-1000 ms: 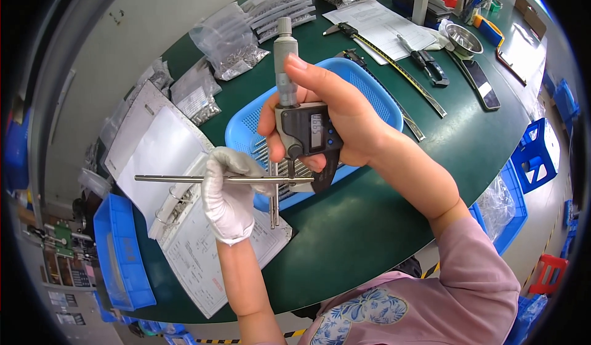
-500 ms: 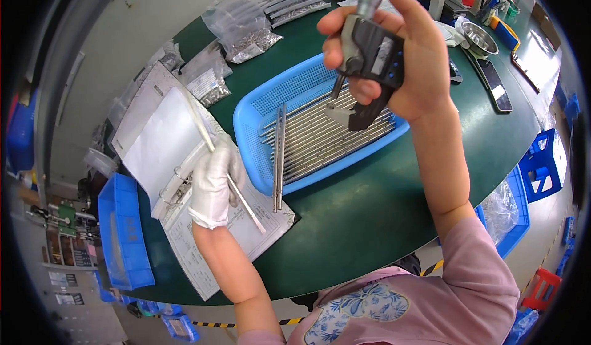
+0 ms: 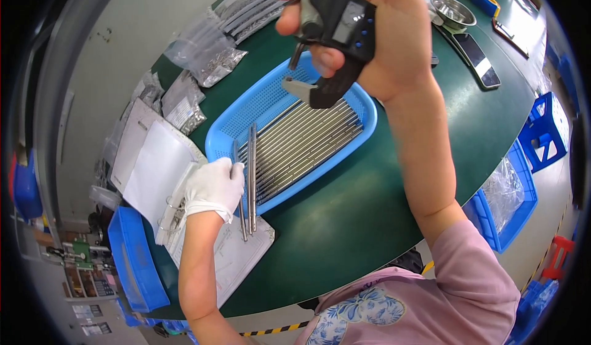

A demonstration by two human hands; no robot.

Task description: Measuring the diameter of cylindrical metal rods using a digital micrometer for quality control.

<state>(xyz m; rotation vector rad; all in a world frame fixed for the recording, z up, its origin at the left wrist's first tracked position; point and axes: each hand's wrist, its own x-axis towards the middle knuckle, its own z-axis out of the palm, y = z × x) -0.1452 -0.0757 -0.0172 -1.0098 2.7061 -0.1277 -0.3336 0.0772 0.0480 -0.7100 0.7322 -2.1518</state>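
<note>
My right hand (image 3: 394, 49) is bare and wraps round a black and grey digital micrometer (image 3: 345, 37), holding it up above the blue basket (image 3: 220, 137). The micrometer's jaw gap points down to the left, with nothing in it. My left hand (image 3: 212, 188), in a white glove, is at the basket's left rim, its fingertips closed on a thin metal rod (image 3: 242, 222). Part of that rod is hidden behind the fingers. Right beside it, two more metal rods (image 3: 252, 178) lean across the rim. Inside the basket, several similar rods (image 3: 308, 142) lie side by side.
Under my left forearm lies an open ring binder (image 3: 157, 160) with papers. Bags of small metal parts (image 3: 215, 61) line the back left. A blue bin (image 3: 138, 259) stands at the left edge. Far right are a phone (image 3: 477, 58) and a steel bowl (image 3: 454, 11).
My left hand has brought its rod from over the binder to the basket's rim, beside the two leaning rods. The view has shifted; my right hand still holds the micrometer, now higher in view.
</note>
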